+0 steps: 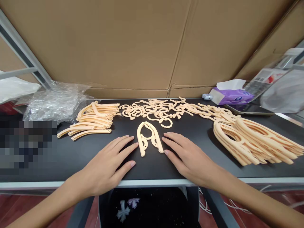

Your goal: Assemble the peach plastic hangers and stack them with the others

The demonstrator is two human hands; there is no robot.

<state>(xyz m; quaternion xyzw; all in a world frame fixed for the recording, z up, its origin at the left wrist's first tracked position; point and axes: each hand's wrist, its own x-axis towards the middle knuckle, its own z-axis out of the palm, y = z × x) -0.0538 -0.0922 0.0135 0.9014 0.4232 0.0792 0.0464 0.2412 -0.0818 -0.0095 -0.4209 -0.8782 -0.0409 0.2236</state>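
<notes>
A cream plastic folding hanger [140, 139], its two arms folded down, lies on the black table between my hands. My left hand [109, 161] rests flat on the table just left of it, fingers stretched out. On the other side my right hand [187, 155] lies with fingers spread, the tips close to the hanger's right arm. Neither hand holds anything. Beyond the hanger are many loose cream hooks [156, 110]. Curved hanger arms [95, 118] are heaped at the left, and stacks of folded hanger pieces [251, 139] lie at the right.
Clear plastic wrap [57, 101] is bunched at the back left. A purple tissue pack [235, 95], a dark tablet-like slab [249, 110] and a plastic bottle [268, 76] stand at the back right. Cardboard [118, 44] walls the back; the table's pale edge [156, 183] runs in front.
</notes>
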